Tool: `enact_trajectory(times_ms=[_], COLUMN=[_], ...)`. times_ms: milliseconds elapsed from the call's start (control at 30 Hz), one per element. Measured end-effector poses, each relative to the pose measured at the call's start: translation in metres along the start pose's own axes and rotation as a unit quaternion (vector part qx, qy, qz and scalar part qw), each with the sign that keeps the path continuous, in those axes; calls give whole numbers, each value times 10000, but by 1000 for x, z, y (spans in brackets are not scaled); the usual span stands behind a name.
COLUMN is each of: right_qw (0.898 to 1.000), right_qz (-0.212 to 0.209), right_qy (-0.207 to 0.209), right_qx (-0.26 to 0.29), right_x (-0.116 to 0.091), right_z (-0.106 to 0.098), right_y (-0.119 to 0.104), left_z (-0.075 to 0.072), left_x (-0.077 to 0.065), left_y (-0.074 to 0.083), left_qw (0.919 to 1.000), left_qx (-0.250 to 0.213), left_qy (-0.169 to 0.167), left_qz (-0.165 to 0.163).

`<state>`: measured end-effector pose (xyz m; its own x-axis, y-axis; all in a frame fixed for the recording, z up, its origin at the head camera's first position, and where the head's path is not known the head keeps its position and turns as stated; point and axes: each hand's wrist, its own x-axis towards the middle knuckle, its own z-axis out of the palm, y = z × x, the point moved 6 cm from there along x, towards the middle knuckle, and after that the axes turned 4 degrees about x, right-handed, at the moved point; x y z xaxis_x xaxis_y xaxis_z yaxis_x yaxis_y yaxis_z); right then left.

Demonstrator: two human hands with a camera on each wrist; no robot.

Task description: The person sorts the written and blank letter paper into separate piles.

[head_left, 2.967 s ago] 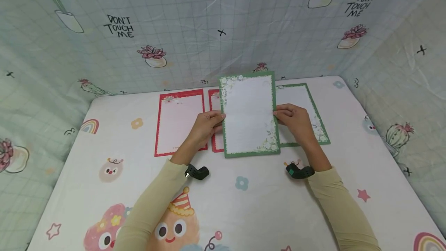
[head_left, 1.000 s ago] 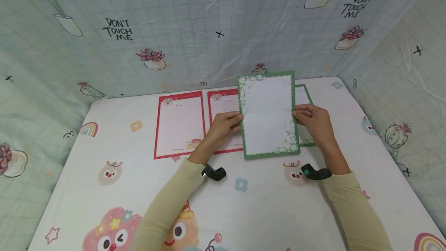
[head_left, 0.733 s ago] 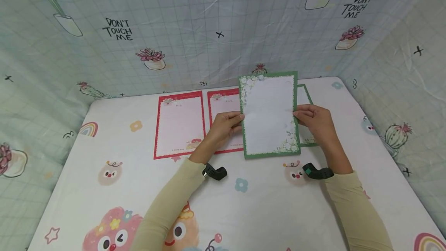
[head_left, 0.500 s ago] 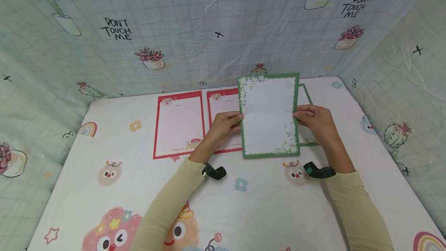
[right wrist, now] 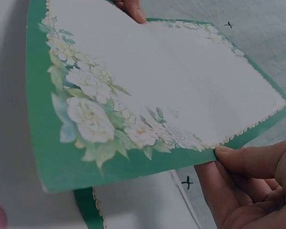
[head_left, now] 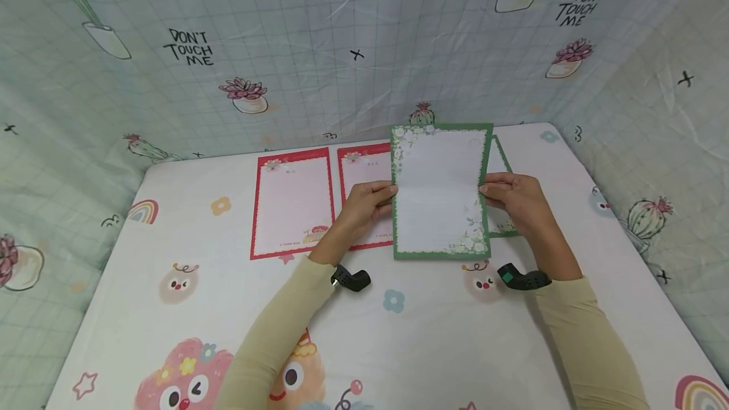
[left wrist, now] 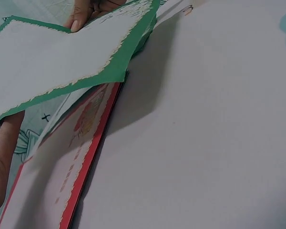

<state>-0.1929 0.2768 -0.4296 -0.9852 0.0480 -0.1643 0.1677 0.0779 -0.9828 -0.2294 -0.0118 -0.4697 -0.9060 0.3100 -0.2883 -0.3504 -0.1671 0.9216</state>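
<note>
While the left hand (head_left: 363,204) pinches one long edge between thumb and fingers and the right hand (head_left: 519,200) pinches the opposite edge, a green-bordered sheet (head_left: 438,192) with white flowers at two corners is held above the table (head_left: 444,347), slightly bent. Beneath it, partly covered, lie a second green page (head_left: 497,158) and a red-bordered page (head_left: 366,166); another red page (head_left: 292,201) lies farther left, fully clear of the held sheet.

pale gridded fabric walls (head_left: 302,30) bear potted-plant prints (head_left: 249,103); cartoon faces (head_left: 179,283) dot the white tabletop (head_left: 444,347)
</note>
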Motion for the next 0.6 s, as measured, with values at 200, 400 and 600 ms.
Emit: enact_trajectory(times_ms=[200, 400, 600], right_qw=[9999, 9962, 9977], right_qz=[-43, -201, -154], right_qy=[7, -393, -558], right_qx=[152, 754, 343], right_x=[-3, -6, -6], right_z=[-7, -11, -13], right_y=[2, 3, 9], left_z=[6, 8, 12], left_x=[2, 3, 2], left_y=[-2, -2, -4], left_qw=[10000, 9999, 9997], left_qx=[-13, -99, -186], left_qy=[-65, -76, -63], left_qz=[-8, -22, -109])
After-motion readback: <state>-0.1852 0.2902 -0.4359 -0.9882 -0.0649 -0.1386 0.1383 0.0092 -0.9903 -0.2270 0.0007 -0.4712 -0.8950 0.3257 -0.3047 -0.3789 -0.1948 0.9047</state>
